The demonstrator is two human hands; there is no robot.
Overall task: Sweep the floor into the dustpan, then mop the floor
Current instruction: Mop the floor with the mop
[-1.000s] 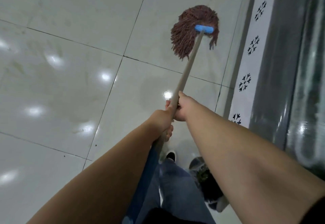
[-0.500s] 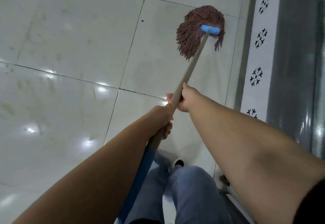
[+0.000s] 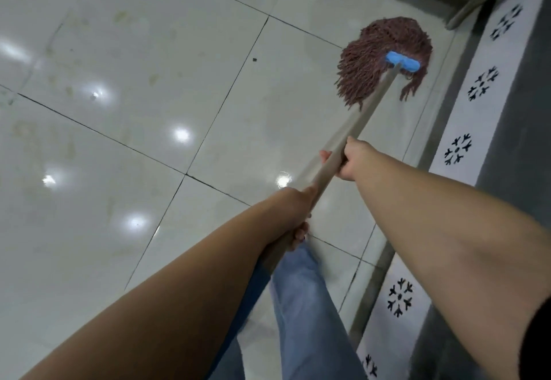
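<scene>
1. The right hand (image 3: 350,161) has its fingers (image 3: 325,155) curled round the mop handle (image 3: 362,117), clamped on the pale upper stretch of the pole; the fingertips show on the left side of the pole and the thumb lies along the right side.
2. The left hand (image 3: 293,212) grips the same handle lower down, nearer the body, its fingers (image 3: 298,235) wrapped under the pole and clamped on it. The 2 hands are near each other, with a short bare stretch of handle between them.
3. Below the left hand the handle turns blue (image 3: 250,287) and runs down beside the forearm.
4. The handle slants up and to the right, ending in a blue clamp (image 3: 402,61) that holds the mop head (image 3: 369,60).
5. The mop head, a mass of reddish-brown strands, lies spread on the floor (image 3: 149,81), close to the right-hand edge of the tiles.
6. The floor is of pale glossy tiles with dark grout lines; it shows bright light reflections, faint yellowish smears and a small dark speck (image 3: 254,59) left of the mop head.
7. Along the right side runs a white strip with black snowflake-like marks (image 3: 457,150), next to a grey surface (image 3: 521,111).
8. A leg in blue jeans (image 3: 301,299) shows beneath the arms.
</scene>
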